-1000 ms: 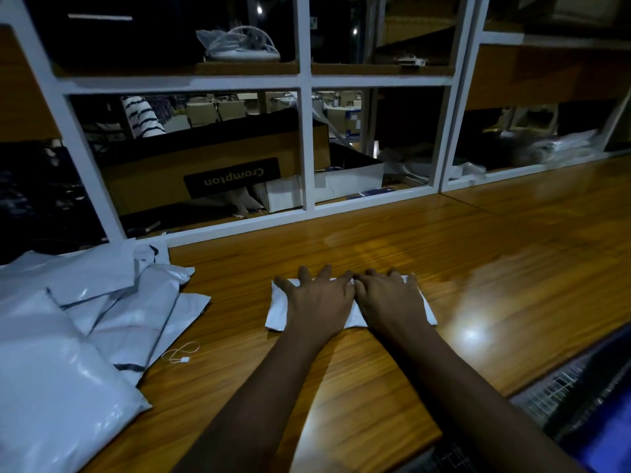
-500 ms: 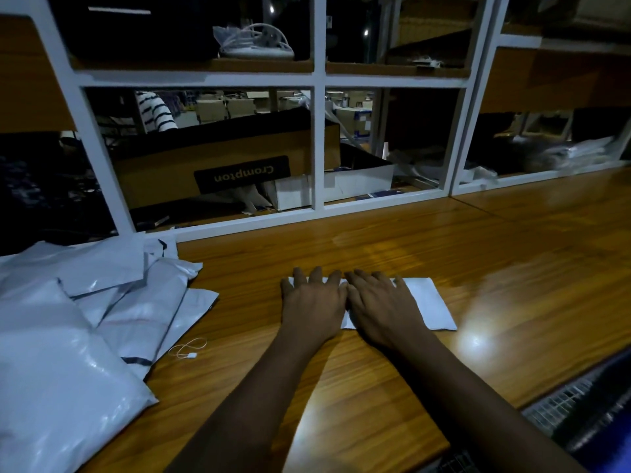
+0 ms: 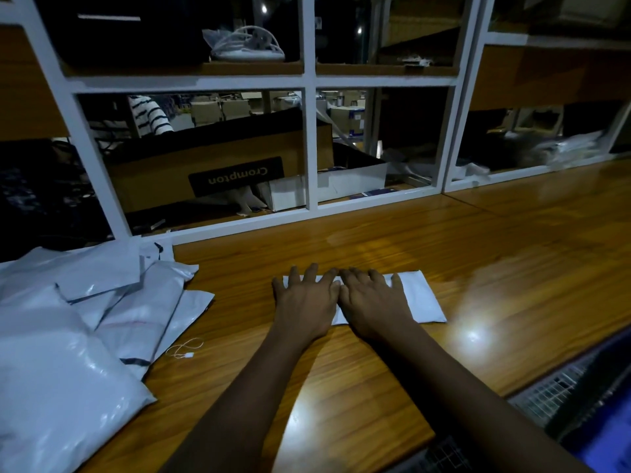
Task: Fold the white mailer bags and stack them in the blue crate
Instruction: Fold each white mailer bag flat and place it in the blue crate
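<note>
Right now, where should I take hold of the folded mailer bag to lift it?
The folded mailer bag lies flat under both hands; its right end sticks out well past the right hand. Pinch that end, probably coming from the right.

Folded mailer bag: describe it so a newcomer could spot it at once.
Mid wooden counter, below the white shelf frame, lies the folded mailer bag, a small flat white rectangle under the left hand and right hand. Unlike the loose pile of mailer bags at the left, it is compact and alone.
</note>
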`<state>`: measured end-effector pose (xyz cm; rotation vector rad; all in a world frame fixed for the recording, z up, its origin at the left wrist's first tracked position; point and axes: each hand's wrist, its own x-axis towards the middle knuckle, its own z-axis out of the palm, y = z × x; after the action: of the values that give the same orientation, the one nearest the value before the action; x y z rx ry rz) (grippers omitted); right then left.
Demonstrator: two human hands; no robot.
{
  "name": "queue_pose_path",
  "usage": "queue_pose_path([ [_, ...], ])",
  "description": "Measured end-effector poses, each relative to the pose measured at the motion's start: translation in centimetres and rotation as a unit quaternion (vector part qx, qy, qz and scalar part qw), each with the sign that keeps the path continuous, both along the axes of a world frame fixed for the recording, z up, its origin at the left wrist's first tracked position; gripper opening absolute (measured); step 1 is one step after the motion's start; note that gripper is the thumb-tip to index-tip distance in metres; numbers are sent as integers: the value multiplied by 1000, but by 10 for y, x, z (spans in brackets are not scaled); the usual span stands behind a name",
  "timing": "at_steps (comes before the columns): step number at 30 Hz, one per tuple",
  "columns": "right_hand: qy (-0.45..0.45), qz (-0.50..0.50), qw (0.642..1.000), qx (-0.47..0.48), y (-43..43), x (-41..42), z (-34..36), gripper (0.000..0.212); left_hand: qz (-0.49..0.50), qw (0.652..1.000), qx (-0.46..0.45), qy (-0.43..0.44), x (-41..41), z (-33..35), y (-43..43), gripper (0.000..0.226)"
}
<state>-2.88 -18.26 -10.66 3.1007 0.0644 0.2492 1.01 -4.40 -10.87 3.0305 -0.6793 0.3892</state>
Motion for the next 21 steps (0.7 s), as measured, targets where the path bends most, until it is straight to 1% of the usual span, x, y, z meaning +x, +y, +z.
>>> queue_pose_path([
  [3,-1,29,999,43,-10,-5,0,90,-11,999,-38,37,3,1,4,50],
  [4,1,33,998,52,-13,-8,0,93,-13,998,-41,44,5,1,5,49],
  [7,23,19,998,49,-16,-11,3,94,-10,998,-38,58,7,2,5,51],
  [10,58,13,997,49,-17,-8,6,73,-13,995,-31,95,8,6,6,57],
  [12,58,13,997,51,-18,-9,8,72,-15,994,-33,107,7,8,6,60],
  [16,75,26,995,65,-24,-8,10,83,-13,991,-37,127,6,11,6,64],
  [17,77,28,994,69,-24,-9,11,88,-15,991,-36,127,6,11,7,65],
  [20,47,30,995,80,-23,-11,10,116,-14,989,-47,138,5,12,8,68],
  [21,36,27,996,81,-24,-13,7,116,-13,987,-54,148,5,12,9,69],
])
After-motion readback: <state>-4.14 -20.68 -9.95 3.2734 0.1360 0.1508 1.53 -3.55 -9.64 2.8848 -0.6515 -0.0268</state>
